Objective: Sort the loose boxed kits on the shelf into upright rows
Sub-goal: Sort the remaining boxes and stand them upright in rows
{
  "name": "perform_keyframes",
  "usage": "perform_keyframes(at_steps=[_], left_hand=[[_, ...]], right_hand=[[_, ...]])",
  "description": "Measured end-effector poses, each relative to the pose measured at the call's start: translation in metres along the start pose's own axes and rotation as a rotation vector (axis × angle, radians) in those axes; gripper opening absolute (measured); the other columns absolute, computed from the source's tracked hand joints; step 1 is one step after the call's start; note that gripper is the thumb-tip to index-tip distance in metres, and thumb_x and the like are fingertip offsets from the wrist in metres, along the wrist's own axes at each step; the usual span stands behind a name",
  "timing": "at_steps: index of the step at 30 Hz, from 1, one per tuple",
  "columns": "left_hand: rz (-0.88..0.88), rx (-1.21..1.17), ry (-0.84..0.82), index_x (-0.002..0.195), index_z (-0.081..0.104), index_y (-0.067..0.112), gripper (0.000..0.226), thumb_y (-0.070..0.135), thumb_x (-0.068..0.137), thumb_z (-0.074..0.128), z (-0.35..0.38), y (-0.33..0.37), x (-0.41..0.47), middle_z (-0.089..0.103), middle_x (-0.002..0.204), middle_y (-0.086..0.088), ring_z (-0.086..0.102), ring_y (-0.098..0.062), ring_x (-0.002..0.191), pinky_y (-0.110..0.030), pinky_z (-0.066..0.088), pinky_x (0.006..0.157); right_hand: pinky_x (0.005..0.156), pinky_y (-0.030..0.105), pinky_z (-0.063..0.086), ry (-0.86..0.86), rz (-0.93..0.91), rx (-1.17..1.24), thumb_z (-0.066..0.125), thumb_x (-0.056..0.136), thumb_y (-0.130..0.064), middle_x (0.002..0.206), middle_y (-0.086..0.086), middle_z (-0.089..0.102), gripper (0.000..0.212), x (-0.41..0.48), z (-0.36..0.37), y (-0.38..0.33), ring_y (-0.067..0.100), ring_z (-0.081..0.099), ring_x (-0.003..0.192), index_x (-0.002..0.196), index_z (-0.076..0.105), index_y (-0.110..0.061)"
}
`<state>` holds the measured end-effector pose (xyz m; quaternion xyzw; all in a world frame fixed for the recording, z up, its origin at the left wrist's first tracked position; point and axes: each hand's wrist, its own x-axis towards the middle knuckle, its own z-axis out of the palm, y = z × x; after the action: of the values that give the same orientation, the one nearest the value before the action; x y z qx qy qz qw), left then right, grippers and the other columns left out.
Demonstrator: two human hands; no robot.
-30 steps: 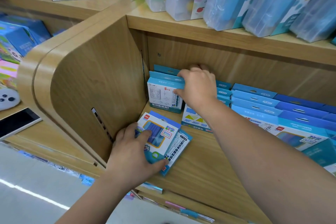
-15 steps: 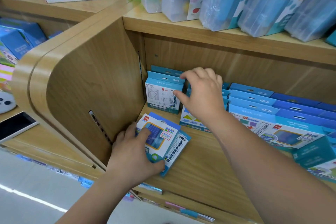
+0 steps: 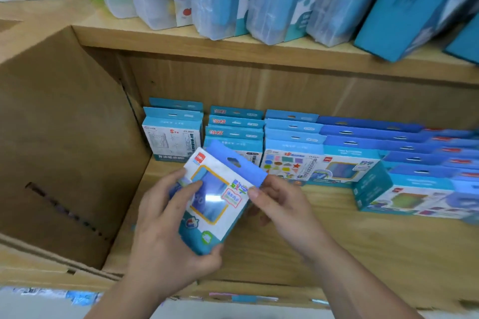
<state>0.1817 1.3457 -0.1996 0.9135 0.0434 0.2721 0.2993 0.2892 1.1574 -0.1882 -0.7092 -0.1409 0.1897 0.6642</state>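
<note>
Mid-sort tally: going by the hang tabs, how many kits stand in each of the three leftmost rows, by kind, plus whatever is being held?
White-fronted kits, far-left row: 2
Red-lettered kits, second row: 3
Shape-print kits, third row: 3
Held kit: 1
Total: 9

The left hand (image 3: 166, 228) and right hand (image 3: 280, 204) are seen bare. Both forearms (image 3: 344, 274) are left uncovered. Nails (image 3: 252, 192) are trimmed short.
</note>
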Motion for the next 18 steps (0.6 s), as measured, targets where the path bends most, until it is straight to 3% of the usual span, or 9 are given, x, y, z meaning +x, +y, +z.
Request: perform_keyframes(at_steps=[2,5,9,11,13,15,18], left_hand=[[0.052,-0.017,-0.017,0.127,0.060,0.015,0.089,0.051,0.047,0.076,0.012,0.008,0.001,0.042,0.145,-0.006,0.045,-0.026,0.131,-0.045,0.046,0.101],[0.104,-0.013,-0.075,0.133,0.056,0.019,0.095,0.062,0.051,0.077,0.030,0.022,0.004,0.038,0.149,-0.005,0.040,-0.026,0.135,-0.044,0.043,0.103],[0.083,-0.135,-0.181,0.139,0.049,0.030,0.097,0.072,0.056,0.076,0.053,0.038,0.015,0.037,0.152,0.004,0.035,-0.011,0.140,-0.021,0.034,0.110],[-0.022,-0.268,-0.214,0.141,0.043,0.041,0.091,0.065,0.060,0.077,0.065,0.047,0.019,0.045,0.145,0.016,0.044,-0.006,0.133,-0.016,0.040,0.103],[-0.199,-0.388,-0.217,0.139,0.038,0.050,0.083,0.061,0.067,0.077,0.077,0.062,0.023,0.056,0.128,0.027,0.056,-0.005,0.116,-0.022,0.048,0.090],[-0.327,-0.510,-0.233,0.134,0.040,0.050,0.071,0.049,0.075,0.079,0.090,0.077,0.026,0.063,0.115,0.028,0.062,-0.004,0.104,-0.022,0.050,0.082],[-0.362,-0.556,-0.269,0.132,0.051,0.041,0.059,0.019,0.083,0.076,0.110,0.092,0.028,0.071,0.106,0.016,0.067,-0.009,0.092,-0.017,0.051,0.072]], right_hand=[[0.060,0.016,0.047,0.026,-0.048,0.090,0.076,0.074,-0.027,0.089,0.000,0.077,0.032,-0.008,-0.008,-0.004,0.008,0.066,0.075,0.102,0.070,-0.014],[0.061,0.016,0.048,0.082,-0.096,0.128,0.074,0.075,-0.016,0.098,0.005,0.078,0.032,-0.014,-0.026,-0.006,0.010,0.067,0.079,0.106,0.070,-0.012],[0.058,0.017,0.045,0.141,-0.106,0.122,0.072,0.075,-0.015,0.095,0.008,0.077,0.027,-0.020,-0.065,-0.003,0.015,0.059,0.074,0.102,0.072,-0.016],[0.059,0.020,0.043,0.149,-0.110,0.086,0.073,0.076,-0.017,0.093,0.009,0.075,0.023,-0.023,-0.087,0.001,0.019,0.053,0.073,0.099,0.073,-0.022],[0.061,0.022,0.045,0.134,-0.103,0.074,0.073,0.078,-0.017,0.091,0.006,0.073,0.024,-0.028,-0.110,0.004,0.016,0.052,0.073,0.100,0.073,-0.027],[0.065,0.026,0.047,0.104,-0.089,0.049,0.074,0.081,-0.016,0.095,0.008,0.073,0.025,-0.033,-0.131,0.006,0.017,0.052,0.076,0.103,0.073,-0.029],[0.077,0.039,0.053,0.064,-0.062,-0.002,0.074,0.088,-0.008,0.101,0.006,0.074,0.030,-0.040,-0.159,0.010,0.023,0.058,0.083,0.105,0.072,-0.032]])
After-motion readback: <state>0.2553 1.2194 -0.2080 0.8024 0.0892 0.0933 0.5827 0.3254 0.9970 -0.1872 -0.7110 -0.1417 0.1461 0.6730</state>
